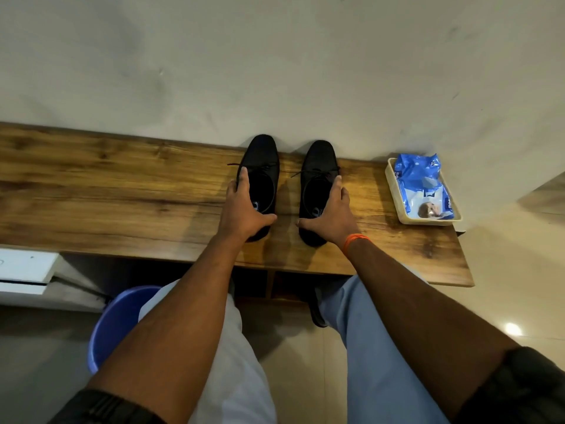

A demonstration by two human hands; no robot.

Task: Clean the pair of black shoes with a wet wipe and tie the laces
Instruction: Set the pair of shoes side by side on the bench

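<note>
From the head camera, two black shoes stand side by side on the wooden worktop [122, 185], toes against the pale wall [275, 62], a strip of bare wood between them. The left hand [244, 209] has its grip around the left shoe [261, 160] at the heel end: fingers curl down the outer side and the thumb lies across the back by the heel. The right hand [331, 212] grips the right shoe [318, 160] likewise, fingers along its outer side, thumb pointing inward at the heel; an orange band [354, 241] circles that wrist. Both shoes' laces trail loose and untied. Well to the right, near the worktop's end, a blue wet wipe pack [423, 185] lies in a cream tray [394, 191]. Below, pale trousers [376, 347] cover the knees, and a blue bucket [113, 325] sits on the floor at left.
</note>
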